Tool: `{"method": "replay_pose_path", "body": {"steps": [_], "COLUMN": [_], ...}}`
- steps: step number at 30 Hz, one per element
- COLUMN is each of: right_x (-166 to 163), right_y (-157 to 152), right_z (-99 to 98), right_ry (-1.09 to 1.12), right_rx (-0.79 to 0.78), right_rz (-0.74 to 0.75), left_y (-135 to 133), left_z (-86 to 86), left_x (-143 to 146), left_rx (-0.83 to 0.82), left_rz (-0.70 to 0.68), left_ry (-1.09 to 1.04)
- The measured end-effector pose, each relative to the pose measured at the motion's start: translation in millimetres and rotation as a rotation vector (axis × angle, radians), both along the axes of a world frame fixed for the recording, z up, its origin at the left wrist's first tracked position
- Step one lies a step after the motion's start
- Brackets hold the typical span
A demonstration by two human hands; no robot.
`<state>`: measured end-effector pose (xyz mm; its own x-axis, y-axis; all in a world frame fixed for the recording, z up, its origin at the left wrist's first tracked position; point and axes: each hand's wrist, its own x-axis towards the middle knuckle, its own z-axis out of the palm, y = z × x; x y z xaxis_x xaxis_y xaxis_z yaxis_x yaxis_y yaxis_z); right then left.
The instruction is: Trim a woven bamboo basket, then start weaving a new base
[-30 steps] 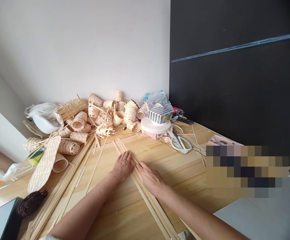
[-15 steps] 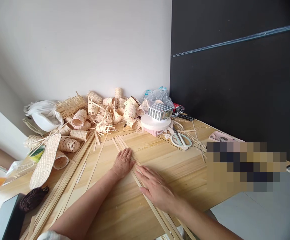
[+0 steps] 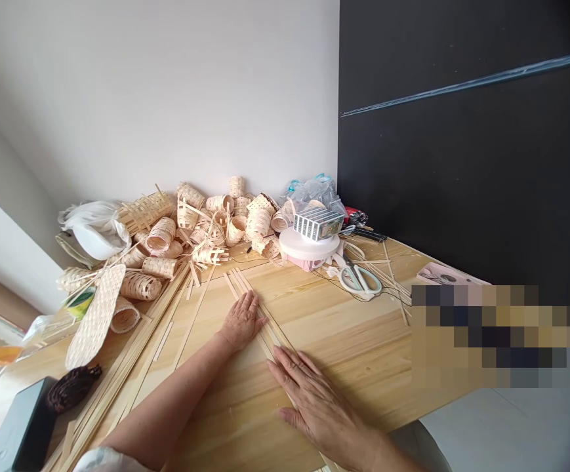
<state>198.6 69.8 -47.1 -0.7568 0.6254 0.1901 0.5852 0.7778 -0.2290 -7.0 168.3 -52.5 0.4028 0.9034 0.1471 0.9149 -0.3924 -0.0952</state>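
Pale wooden weaving strips [image 3: 238,282] lie side by side on the wooden table, slanting from its middle toward its front edge. My left hand [image 3: 243,321] rests flat across them near their far ends, fingers extended. Closer to me, my right hand [image 3: 309,393] lies over the same strips with its fingers stretched and the thumb apart. Both palms face down, so whatever is directly beneath them is hidden. A bundle of long strips [image 3: 132,354] runs along the table to the left of my left forearm.
Woven baskets [image 3: 161,236] are heaped along the wall, with a flat woven piece [image 3: 96,314] at left. White-handled scissors [image 3: 358,278] lie beside a round white stand [image 3: 309,244] bearing a box [image 3: 318,223]. A dark box [image 3: 23,419] sits front left; a pink tray [image 3: 449,273] lies right.
My right hand has slid nearer to me along the strips. My left hand has stayed on them in about the same place. The view has shifted slightly.
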Motion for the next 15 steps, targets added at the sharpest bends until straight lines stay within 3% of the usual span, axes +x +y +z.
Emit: {"method": "replay_pose_path", "body": {"steps": [6,15], "right_x": [2,0], "right_y": [-1,0], "right_z": [-5.6,-7.3], "right_ry": [0.004,0.011], "right_rx": [0.100,0.111], "right_rz": [0.021,0.000], "left_y": [2,10], "left_z": [1.7,-6.3], "left_x": [-1,1], "left_rx": [-0.025,0.003], "left_rz": [0.016,0.016], "left_ry": [-0.009,-0.089]}}
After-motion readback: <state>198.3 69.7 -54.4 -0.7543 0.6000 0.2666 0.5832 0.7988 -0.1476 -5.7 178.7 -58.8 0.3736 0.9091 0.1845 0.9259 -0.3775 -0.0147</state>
